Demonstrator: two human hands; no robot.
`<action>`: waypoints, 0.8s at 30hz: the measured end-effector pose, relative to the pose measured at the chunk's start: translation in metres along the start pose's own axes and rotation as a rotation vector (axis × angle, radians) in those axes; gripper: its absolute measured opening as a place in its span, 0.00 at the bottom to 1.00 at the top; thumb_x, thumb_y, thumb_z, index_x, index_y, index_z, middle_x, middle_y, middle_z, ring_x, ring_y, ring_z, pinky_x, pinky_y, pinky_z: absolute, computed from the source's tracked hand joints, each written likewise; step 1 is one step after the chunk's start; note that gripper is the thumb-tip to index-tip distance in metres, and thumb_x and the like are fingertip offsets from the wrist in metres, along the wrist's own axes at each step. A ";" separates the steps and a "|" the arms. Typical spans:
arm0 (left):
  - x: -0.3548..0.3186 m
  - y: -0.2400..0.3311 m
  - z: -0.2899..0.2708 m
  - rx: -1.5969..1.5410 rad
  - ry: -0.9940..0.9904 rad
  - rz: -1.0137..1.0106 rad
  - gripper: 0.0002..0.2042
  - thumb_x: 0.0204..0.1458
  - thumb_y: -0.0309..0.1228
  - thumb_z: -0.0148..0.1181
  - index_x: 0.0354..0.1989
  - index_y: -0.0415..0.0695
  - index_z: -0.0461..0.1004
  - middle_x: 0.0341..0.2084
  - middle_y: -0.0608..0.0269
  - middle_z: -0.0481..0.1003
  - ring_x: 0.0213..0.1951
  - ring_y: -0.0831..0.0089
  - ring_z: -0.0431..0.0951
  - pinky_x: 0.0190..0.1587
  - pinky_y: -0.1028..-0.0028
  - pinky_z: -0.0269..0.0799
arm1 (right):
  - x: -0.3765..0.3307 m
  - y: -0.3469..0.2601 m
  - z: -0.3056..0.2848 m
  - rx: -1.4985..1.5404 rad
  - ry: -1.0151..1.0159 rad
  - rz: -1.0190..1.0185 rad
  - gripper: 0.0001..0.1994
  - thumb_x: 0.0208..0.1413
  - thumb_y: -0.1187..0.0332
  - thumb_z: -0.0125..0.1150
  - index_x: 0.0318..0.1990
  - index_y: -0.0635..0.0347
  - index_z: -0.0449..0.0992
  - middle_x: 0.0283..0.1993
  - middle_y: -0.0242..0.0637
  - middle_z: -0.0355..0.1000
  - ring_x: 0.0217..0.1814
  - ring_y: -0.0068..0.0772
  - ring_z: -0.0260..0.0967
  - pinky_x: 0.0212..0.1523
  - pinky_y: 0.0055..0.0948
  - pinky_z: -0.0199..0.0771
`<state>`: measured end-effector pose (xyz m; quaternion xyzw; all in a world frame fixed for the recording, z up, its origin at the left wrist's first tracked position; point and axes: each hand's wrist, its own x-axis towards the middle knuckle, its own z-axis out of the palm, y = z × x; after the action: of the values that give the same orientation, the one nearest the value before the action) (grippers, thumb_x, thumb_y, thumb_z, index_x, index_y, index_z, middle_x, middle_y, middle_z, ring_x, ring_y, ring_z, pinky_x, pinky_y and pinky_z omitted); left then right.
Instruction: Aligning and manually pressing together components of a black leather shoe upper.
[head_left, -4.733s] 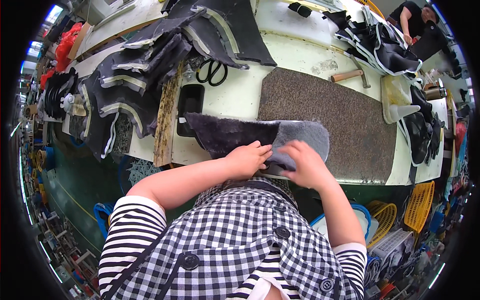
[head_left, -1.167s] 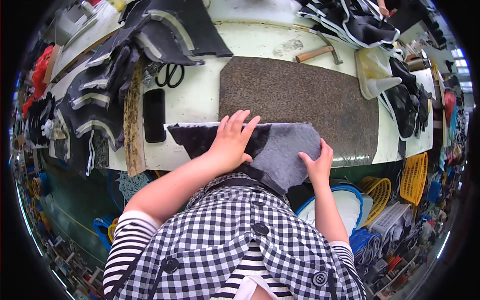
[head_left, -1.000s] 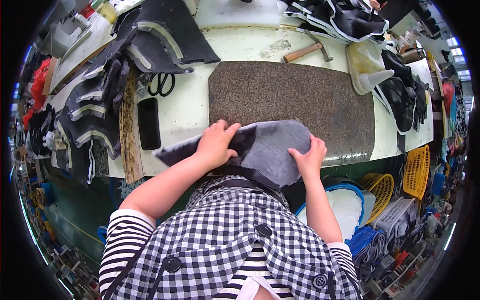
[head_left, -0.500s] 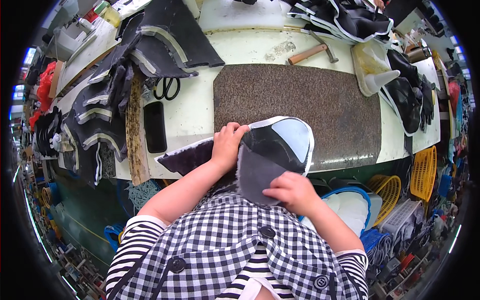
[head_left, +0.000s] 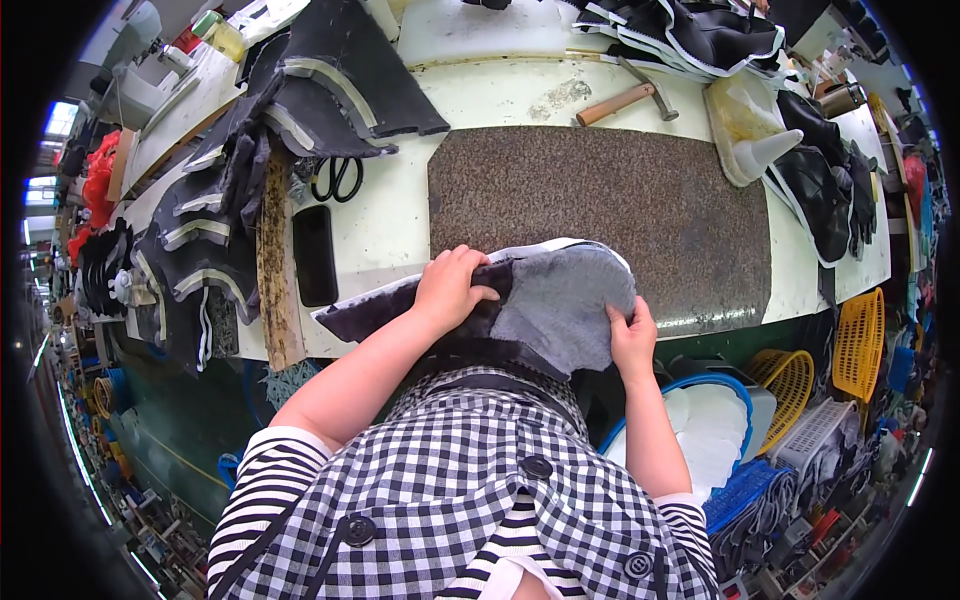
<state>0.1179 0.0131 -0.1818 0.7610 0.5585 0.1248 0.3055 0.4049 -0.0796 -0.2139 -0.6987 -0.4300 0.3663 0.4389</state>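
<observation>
A grey-and-black plush-lined piece [head_left: 560, 300] lies at the near edge of the white worktable [head_left: 385, 225]. The left hand [head_left: 450, 290] grips its dark part, fingers toward the far edge; the right hand [head_left: 633, 338], narrowed, pinches the grey part's right edge. Beyond is a speckled brown mat [head_left: 600, 195], with a wooden-handled hammer [head_left: 617, 104] farther off. Left are a black smartphone [head_left: 315, 255] and, farther, black-handled scissors [head_left: 335, 178].

White worktable [head_left: 500, 95] above green floor [head_left: 180, 445], bright windows [head_left: 62, 118] far left.
</observation>
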 end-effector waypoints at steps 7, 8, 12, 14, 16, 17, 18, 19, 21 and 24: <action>-0.021 -0.016 0.012 -0.108 0.173 0.044 0.11 0.43 0.32 0.67 0.36 0.45 0.78 0.29 0.61 0.71 0.37 0.58 0.72 0.40 0.62 0.67 | 0.011 -0.005 -0.001 -0.104 -0.090 0.009 0.09 0.52 0.71 0.64 0.37 0.66 0.73 0.27 0.43 0.76 0.27 0.31 0.73 0.32 0.29 0.71; -0.027 -0.015 0.011 -0.051 0.187 0.067 0.10 0.44 0.31 0.65 0.37 0.48 0.79 0.27 0.61 0.70 0.35 0.60 0.71 0.38 0.62 0.66 | 0.012 -0.006 -0.002 -0.112 -0.103 0.027 0.09 0.51 0.71 0.64 0.37 0.66 0.73 0.28 0.44 0.76 0.28 0.33 0.74 0.32 0.30 0.72; -0.032 -0.019 0.013 0.226 0.191 0.208 0.16 0.45 0.27 0.59 0.44 0.56 0.79 0.26 0.65 0.67 0.33 0.64 0.70 0.37 0.63 0.64 | 0.017 -0.027 0.001 -0.333 -0.158 -0.025 0.11 0.51 0.68 0.63 0.38 0.66 0.72 0.29 0.48 0.76 0.31 0.45 0.76 0.33 0.36 0.73; -0.029 -0.010 0.010 0.309 0.149 0.232 0.19 0.44 0.26 0.58 0.48 0.57 0.77 0.29 0.65 0.67 0.35 0.63 0.70 0.39 0.62 0.64 | 0.019 -0.031 0.003 -0.589 -0.208 -0.046 0.17 0.51 0.65 0.61 0.45 0.65 0.69 0.32 0.53 0.75 0.35 0.55 0.75 0.36 0.44 0.74; -0.024 -0.002 0.012 0.392 0.107 0.257 0.23 0.44 0.24 0.56 0.51 0.57 0.75 0.32 0.64 0.68 0.38 0.63 0.70 0.41 0.62 0.64 | 0.020 -0.031 0.005 -0.659 -0.196 -0.048 0.19 0.51 0.64 0.60 0.48 0.64 0.67 0.32 0.53 0.75 0.34 0.57 0.74 0.37 0.47 0.73; -0.022 0.001 0.014 0.359 0.135 0.272 0.26 0.43 0.22 0.56 0.53 0.58 0.73 0.34 0.63 0.68 0.40 0.61 0.70 0.43 0.62 0.64 | 0.021 -0.033 0.006 -0.731 -0.180 -0.046 0.22 0.52 0.64 0.60 0.52 0.63 0.64 0.32 0.54 0.75 0.34 0.59 0.73 0.37 0.50 0.73; -0.020 0.003 0.017 0.326 0.165 0.287 0.29 0.42 0.20 0.55 0.56 0.58 0.71 0.36 0.62 0.68 0.42 0.60 0.69 0.45 0.61 0.64 | 0.021 -0.037 0.007 -0.730 -0.181 -0.051 0.22 0.52 0.64 0.60 0.52 0.63 0.64 0.32 0.54 0.75 0.34 0.59 0.73 0.37 0.50 0.73; -0.017 0.007 0.019 0.244 0.128 0.201 0.29 0.41 0.17 0.54 0.55 0.57 0.71 0.40 0.59 0.69 0.45 0.58 0.69 0.49 0.62 0.64 | 0.023 -0.048 0.007 -0.796 -0.242 0.063 0.25 0.51 0.63 0.61 0.54 0.62 0.63 0.36 0.54 0.75 0.38 0.57 0.73 0.40 0.49 0.73; -0.013 0.011 0.017 0.148 0.043 0.087 0.30 0.41 0.16 0.53 0.55 0.56 0.70 0.42 0.59 0.70 0.45 0.58 0.69 0.49 0.62 0.64 | 0.022 -0.059 0.008 -0.862 -0.302 0.172 0.28 0.49 0.63 0.63 0.57 0.61 0.61 0.40 0.53 0.75 0.42 0.55 0.73 0.42 0.47 0.73; -0.005 0.016 0.006 0.052 -0.089 -0.073 0.29 0.41 0.16 0.55 0.55 0.55 0.68 0.45 0.58 0.70 0.48 0.56 0.69 0.52 0.62 0.64 | 0.020 -0.068 0.009 -1.046 -0.171 -0.165 0.30 0.47 0.64 0.65 0.59 0.57 0.62 0.50 0.50 0.70 0.55 0.50 0.67 0.51 0.44 0.69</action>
<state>0.1314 0.0032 -0.1763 0.7526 0.5749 0.0649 0.3144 0.3852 -0.0424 -0.1568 -0.7555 -0.6430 0.1231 0.0229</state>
